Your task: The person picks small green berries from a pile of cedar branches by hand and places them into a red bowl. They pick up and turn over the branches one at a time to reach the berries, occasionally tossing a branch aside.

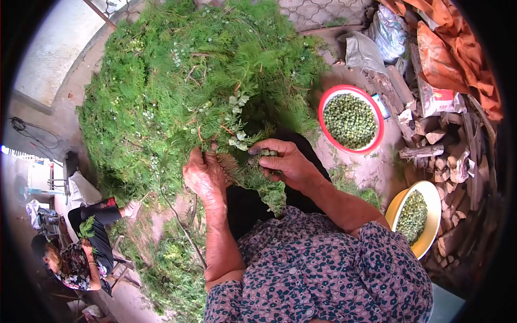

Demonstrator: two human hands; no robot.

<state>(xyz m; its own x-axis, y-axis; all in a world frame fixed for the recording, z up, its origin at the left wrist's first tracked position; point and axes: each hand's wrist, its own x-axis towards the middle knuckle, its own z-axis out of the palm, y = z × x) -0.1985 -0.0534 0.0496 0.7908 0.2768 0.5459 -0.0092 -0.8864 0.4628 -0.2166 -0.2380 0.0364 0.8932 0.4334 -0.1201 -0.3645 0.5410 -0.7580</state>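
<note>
My left hand [205,175] is closed, its thumb and fingers pinching the stem of a leafy conifer branch [223,121]. Clusters of pale green cones [237,141] sit on this branch, just beyond my fingers. To the right of them, my right hand [285,163] is curled shut around several green cones, some showing between thumb and forefinger. Feathery foliage hangs below both hands over my lap. A big heap of green conifer branches [145,102] spreads in front of me, reaching around to the left.
A red-rimmed basin [323,119] of green cones stands to the right, and a yellow basin [434,218] of cones is nearer. Stacked firewood [439,167], sacks [363,51] and an orange tarp [458,43] line the right side. At lower left another person [81,258] sits holding a sprig.
</note>
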